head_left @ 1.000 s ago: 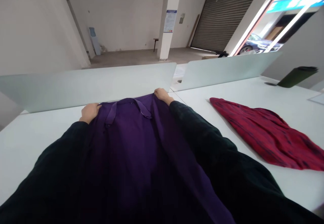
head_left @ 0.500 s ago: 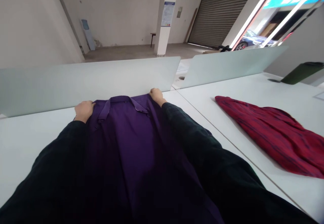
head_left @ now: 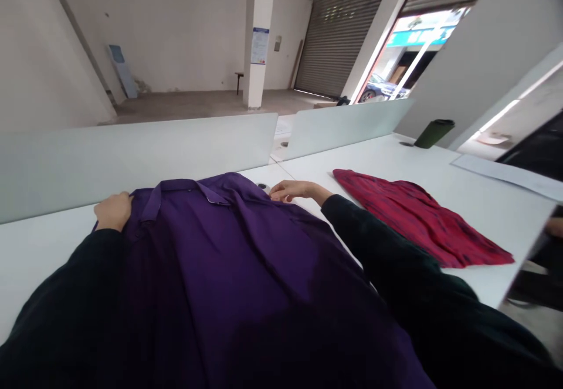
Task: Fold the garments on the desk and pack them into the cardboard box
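Observation:
A purple collared shirt (head_left: 246,242) lies spread on the white table, its collar toward the low divider and its lower part in dark shade. At the shirt's left shoulder, my left hand (head_left: 113,212) is closed on the cloth. My right hand (head_left: 288,190) is at the upper right edge of the shirt, thumb and fingers pinched on the fabric there. Slanting folds run from the collar down toward the right side. The lower front of the shirt passes out of view beneath my dark sleeves.
A red patterned garment (head_left: 413,216) lies on the table (head_left: 352,160) to the right. Frosted dividers (head_left: 211,148) border the far edge. A round cable hole (head_left: 263,186) shows beside my right hand. Farther right stands a dark green container (head_left: 434,133); part of a person (head_left: 555,227) shows at the right edge.
My right hand has left the shirt's right shoulder and moved outward along its right side, where the cloth now spreads wider with folds. The left hand keeps its hold; the view has turned right.

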`<state>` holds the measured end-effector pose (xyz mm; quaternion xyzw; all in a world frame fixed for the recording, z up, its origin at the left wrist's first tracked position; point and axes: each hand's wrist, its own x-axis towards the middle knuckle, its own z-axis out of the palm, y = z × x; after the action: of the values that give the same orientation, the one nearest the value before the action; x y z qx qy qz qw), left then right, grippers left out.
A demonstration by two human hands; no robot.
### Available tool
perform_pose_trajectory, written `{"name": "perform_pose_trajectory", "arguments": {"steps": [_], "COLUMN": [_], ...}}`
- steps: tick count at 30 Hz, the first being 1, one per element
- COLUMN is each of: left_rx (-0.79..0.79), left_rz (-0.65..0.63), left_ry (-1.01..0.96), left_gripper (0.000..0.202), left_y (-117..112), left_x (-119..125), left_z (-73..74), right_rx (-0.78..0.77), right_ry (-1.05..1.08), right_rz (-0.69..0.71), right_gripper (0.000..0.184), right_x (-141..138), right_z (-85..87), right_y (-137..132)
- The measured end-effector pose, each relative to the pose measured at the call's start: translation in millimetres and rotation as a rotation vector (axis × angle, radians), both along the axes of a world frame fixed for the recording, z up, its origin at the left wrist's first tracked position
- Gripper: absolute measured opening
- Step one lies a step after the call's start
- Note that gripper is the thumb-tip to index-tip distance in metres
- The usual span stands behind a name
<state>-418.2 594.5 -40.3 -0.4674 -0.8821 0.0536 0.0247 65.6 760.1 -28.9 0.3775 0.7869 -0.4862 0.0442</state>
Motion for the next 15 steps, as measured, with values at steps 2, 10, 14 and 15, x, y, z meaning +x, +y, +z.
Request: {"name": "perform_pose_trajectory", "arguments": {"steps": [2,10,14,15], "left_rx": [0.000,0.004,-0.014,-0.017], "left_rz": [0.001,0.011,0.021,0.025], "left_ry": [0.008,0.032,0.022,0.017], "left_gripper": [0.052,0.050,0.051,0.051], "left_y": [2,6,12,14], "left_x": [-3,-7,-9,-9], "left_z": [-1.7,-4.5,-3.1,-2.6], "right_rx": [0.152,0.522,0.735,0.763], "right_ry": [-0.041,-0.262,-0.334,-0.356], "right_rz": [-0.030,-0.029,-0.230,-0.271], "right_gripper": [0.044,0.015,0.025,0.027], "right_x": [23,60,51,49], "right_z": [4.4,-7.4,-16.0,-16.9], "right_y": [-10,-39,-19,-12]}}
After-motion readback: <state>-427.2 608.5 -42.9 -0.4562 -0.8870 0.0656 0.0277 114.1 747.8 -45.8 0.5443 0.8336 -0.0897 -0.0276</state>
